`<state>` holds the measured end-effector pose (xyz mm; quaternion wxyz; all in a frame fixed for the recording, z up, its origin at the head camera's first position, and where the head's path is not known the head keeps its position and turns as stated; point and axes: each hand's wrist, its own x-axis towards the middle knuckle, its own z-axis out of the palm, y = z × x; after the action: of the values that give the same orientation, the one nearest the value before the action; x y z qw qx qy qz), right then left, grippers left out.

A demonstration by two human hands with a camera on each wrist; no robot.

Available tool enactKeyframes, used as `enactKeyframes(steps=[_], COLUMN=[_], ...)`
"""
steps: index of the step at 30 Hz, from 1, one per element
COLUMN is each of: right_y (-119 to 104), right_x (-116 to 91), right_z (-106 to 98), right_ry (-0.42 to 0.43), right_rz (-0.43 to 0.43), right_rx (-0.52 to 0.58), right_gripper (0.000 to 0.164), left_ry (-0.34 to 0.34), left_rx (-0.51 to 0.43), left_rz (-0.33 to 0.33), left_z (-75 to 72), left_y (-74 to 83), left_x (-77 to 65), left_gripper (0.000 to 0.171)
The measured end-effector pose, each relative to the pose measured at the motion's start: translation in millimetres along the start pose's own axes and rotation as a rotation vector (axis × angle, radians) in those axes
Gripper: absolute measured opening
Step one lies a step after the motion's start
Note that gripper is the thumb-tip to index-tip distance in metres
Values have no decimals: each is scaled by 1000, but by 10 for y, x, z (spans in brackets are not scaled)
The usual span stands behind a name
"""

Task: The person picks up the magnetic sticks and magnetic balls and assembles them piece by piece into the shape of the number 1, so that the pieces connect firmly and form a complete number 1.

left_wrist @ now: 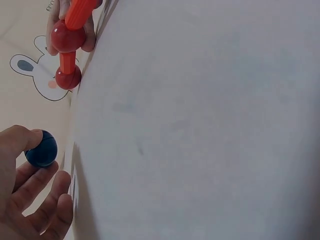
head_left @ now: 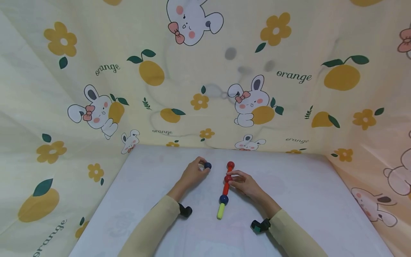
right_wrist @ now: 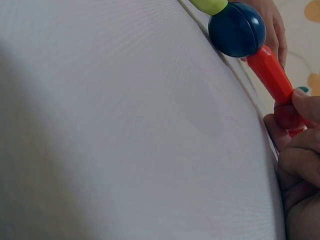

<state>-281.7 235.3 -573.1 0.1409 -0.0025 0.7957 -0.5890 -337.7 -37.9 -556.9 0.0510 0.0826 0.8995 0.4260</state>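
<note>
My left hand [head_left: 194, 174] pinches a dark blue ball [head_left: 208, 166] between thumb and fingers, seen closer in the left wrist view as a glossy blue ball [left_wrist: 42, 149]. To its right lies a chain of balls and rods. From the far end it runs red ball [head_left: 231, 165], short red rod, second red ball [head_left: 228, 179], red rod [head_left: 226, 189], blue ball [head_left: 223, 199] and yellow-green rod [head_left: 220, 211]. My right hand [head_left: 245, 183] grips the second red ball from the right side, thumb and fingers around it. In the right wrist view the red rod [right_wrist: 271, 74] joins the blue ball [right_wrist: 237, 29].
A white table [head_left: 128, 200] lies under both hands. Behind and beside it hangs a cream curtain [head_left: 192, 71] printed with rabbits, oranges and flowers. Black wrist cameras are strapped at the left cuff [head_left: 185, 210] and the right cuff [head_left: 260, 226].
</note>
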Motion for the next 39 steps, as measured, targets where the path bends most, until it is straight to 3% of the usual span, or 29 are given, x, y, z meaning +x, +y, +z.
enactKeyframes(steps=[11,24,39], right_y=[-21,-25,-37], right_x=[-5,-28,-24], right_z=[-10,-11,13], right_ry=[-15,-40,-12], right_rz=[-11,-38,-58], right_rx=[-15,11,-42], right_gripper=[39,43,39], left_ry=[-33,-88,-109], left_rx=[8,47,34], left_rz=[27,125,130], left_z=[-66,-111,-178], left_y=[-4,95,141], left_x=[-128,-391,-607], left_gripper=[36,35,35])
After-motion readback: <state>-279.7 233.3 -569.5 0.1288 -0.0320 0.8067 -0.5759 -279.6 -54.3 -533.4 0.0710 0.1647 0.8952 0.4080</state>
